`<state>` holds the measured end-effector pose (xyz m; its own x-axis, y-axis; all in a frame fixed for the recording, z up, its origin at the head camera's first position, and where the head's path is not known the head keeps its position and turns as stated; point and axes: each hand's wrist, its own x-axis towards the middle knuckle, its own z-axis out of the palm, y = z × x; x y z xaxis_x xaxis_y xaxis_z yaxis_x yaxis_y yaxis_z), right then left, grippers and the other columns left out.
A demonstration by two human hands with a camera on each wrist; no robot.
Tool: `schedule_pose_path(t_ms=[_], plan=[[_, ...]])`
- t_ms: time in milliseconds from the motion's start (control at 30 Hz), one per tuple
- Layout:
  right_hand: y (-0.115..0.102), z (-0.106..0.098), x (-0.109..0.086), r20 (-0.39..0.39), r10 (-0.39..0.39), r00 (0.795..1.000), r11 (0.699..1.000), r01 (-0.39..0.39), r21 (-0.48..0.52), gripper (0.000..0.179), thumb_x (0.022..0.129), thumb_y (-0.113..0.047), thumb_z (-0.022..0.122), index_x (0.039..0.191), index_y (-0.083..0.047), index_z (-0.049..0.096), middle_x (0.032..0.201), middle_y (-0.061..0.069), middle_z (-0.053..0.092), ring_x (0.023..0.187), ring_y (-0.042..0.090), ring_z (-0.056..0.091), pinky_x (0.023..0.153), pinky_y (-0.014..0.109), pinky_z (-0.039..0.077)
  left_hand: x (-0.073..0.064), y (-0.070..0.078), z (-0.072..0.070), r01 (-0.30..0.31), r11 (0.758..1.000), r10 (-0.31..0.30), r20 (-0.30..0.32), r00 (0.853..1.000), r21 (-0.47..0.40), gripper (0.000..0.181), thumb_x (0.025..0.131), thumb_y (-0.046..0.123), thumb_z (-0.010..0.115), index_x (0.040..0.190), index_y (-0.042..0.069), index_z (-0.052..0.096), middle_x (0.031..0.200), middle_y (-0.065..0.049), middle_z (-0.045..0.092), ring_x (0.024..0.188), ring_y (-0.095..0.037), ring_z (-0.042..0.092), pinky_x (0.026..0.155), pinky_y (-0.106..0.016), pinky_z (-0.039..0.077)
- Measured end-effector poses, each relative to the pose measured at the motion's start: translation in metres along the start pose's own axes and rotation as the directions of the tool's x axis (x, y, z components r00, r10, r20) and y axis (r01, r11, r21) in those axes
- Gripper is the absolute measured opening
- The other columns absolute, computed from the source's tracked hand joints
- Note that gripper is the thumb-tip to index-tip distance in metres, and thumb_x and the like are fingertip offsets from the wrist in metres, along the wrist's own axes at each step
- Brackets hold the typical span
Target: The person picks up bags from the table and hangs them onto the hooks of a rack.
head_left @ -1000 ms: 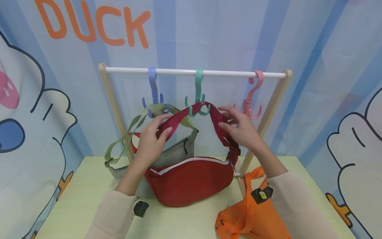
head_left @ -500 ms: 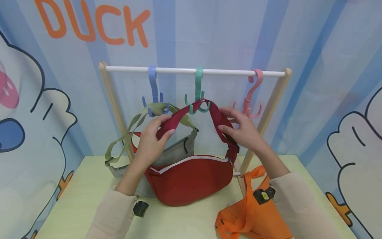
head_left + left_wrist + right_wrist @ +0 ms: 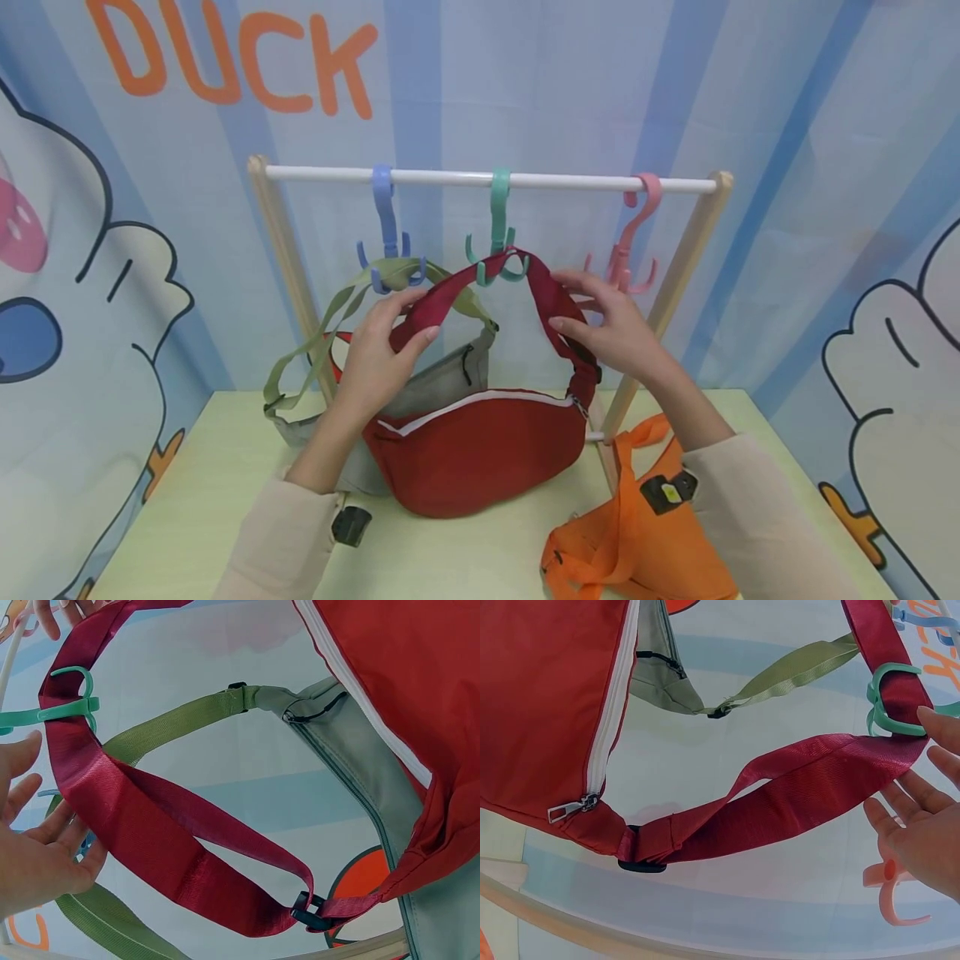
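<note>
A red waist bag (image 3: 480,458) with a white zip hangs by its dark red strap (image 3: 438,300) from the middle green hook (image 3: 500,225). My left hand (image 3: 380,354) is beside the strap's left side; in the left wrist view, its loose fingertips (image 3: 94,862) meet the strap's edge and the thumb stands apart from it. On the other side, my right hand (image 3: 611,325) has relaxed fingers right at the strap, as the right wrist view shows. Behind the red bag, a grey bag (image 3: 450,375) hangs by a green strap (image 3: 288,358) from the blue hook (image 3: 385,217).
A white rail (image 3: 570,180) on wooden posts (image 3: 686,275) carries the hooks. The pink hook (image 3: 630,242) is behind my right hand. On the pale tabletop (image 3: 195,500) an orange bag (image 3: 645,542) lies at the front right, partly under my right sleeve. A printed curtain hangs behind.
Almost nothing differs. Both hands stay beside the strap, my right forearm shifting slightly to the right. The red bag and hook have risen very slightly in the head view since the oldest frame.
</note>
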<state>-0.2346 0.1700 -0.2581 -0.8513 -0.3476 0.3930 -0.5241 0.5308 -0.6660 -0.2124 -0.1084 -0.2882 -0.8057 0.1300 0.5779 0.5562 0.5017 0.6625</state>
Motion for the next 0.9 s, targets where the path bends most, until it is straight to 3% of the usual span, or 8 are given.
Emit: schedule_pose_path(t_ms=[567, 900], plan=[[0.0019, -0.0005, 0.0001, 0.017, 0.001, 1.000, 1.000, -0.001, -0.007, 0.050, 0.086, -0.013, 0.064, 0.132, -0.009, 0.045, 0.128, 0.012, 0.049, 0.112, 0.029, 0.048, 0.085, 0.044, 0.046, -0.0005, 0.0011, -0.0022, 0.023, 1.000, -0.023, 0.014, 1.000, -0.001, 0.047, 0.086, 0.018, 0.064, 0.129, 0.008, 0.049, 0.124, -0.013, 0.050, 0.111, -0.025, 0.047, 0.079, -0.044, 0.045], [0.0004, -0.0008, -0.0031, 0.017, -0.021, 1.000, 1.000, 0.022, -0.009, 0.051, 0.084, -0.008, 0.065, 0.131, -0.005, 0.045, 0.126, 0.015, 0.049, 0.110, 0.031, 0.050, 0.084, 0.044, 0.046, -0.0017, 0.0009, -0.0023, -0.001, 1.000, 0.001, -0.003, 1.000, -0.003, 0.047, 0.086, 0.017, 0.064, 0.128, 0.005, 0.050, 0.124, -0.013, 0.050, 0.111, -0.028, 0.045, 0.082, -0.045, 0.043]])
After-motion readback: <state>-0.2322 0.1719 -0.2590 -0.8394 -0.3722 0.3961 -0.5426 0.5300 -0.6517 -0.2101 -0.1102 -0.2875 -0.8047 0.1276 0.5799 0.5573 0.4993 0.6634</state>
